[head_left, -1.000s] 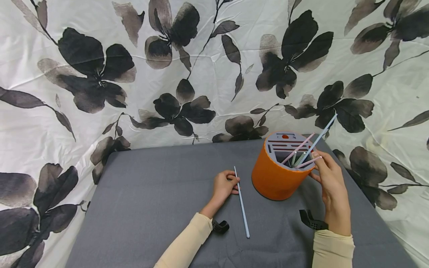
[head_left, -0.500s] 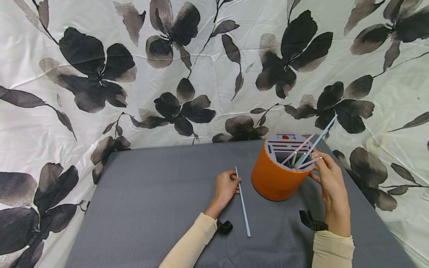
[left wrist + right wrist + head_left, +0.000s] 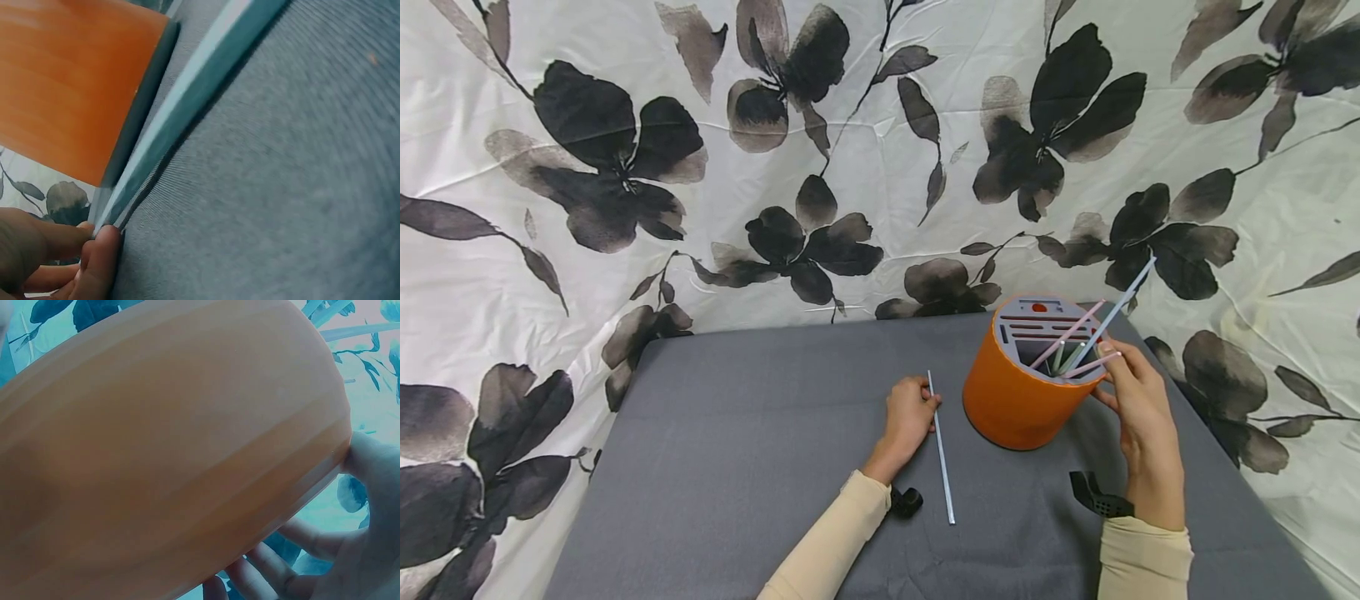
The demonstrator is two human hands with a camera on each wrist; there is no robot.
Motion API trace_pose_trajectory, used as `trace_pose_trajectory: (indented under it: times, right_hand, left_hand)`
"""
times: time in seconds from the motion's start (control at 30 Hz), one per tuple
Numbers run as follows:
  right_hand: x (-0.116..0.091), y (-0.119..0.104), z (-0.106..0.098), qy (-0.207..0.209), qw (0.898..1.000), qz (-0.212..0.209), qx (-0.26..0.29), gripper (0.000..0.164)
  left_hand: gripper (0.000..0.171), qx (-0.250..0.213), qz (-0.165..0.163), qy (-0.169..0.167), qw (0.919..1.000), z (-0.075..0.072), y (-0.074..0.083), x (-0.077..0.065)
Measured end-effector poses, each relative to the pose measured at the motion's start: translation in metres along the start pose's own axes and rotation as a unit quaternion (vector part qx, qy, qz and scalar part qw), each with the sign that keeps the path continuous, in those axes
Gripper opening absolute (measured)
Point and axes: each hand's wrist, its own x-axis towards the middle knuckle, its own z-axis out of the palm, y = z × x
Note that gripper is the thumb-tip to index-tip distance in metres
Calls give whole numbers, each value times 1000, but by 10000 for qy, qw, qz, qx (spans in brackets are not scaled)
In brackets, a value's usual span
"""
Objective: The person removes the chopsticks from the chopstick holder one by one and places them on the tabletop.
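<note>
My left hand [image 3: 910,417] pinches a long, thin, pale blue straw [image 3: 942,467] near its far end, between thumb and fingers. In the left wrist view the straw [image 3: 181,106] looks faceted and runs close over the grey cloth. At the right, my right hand [image 3: 1142,417] holds an orange round utensil holder [image 3: 1022,400], its thumb at the rim and its fingers along the side. Narrow slots and a larger compartment mark the holder's grey top. Pink, blue and green straws [image 3: 1123,296] lean out of that compartment; their lower ends are hidden inside.
A grey cloth [image 3: 760,442] covers the table. Behind it hangs a white curtain [image 3: 865,167] printed with dark flowers. Black straps with small mounts [image 3: 1101,496] sit on both wrists.
My left hand has shifted slightly right and away from me, with the straw in its fingers; the straw's near end has moved up a little. The right hand and holder look unmoved.
</note>
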Motion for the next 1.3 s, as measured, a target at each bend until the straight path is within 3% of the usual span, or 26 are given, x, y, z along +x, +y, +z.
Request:
trace_pose_trajectory:
  times: [0.33,0.5,0.67,0.77,0.87,1.2,1.3]
  right_hand:
    - [3,-2,2,44,9995,44,-325,43]
    - [2,-2,1,3,9999,-14,-121,40]
    - [2,-1,1,-48,10000,-36,-41,36]
    - [2,0,1,-62,9999,-33,-79,35]
    - [2,-1,0,-76,9999,-27,-73,34]
    - [1,-5,-3,-227,9997,2,-86,35]
    - [0,-6,-5,-332,9989,-15,-325,35]
  left_hand:
    - [33,133,77,36,9999,1,-2,2]
    - [35,35,62,-74,9999,-1,-2,2]
    - [42,782,357,30,9963,-6,2,1]
    - [43,1232,514,136,9910,-12,11,0]
    - [43,1351,593,127,9890,-21,24,-2]
    - [33,639,1076,-94,9921,-56,76,-10]
    - [32,355,1249,-146,9914,-64,88,-13]
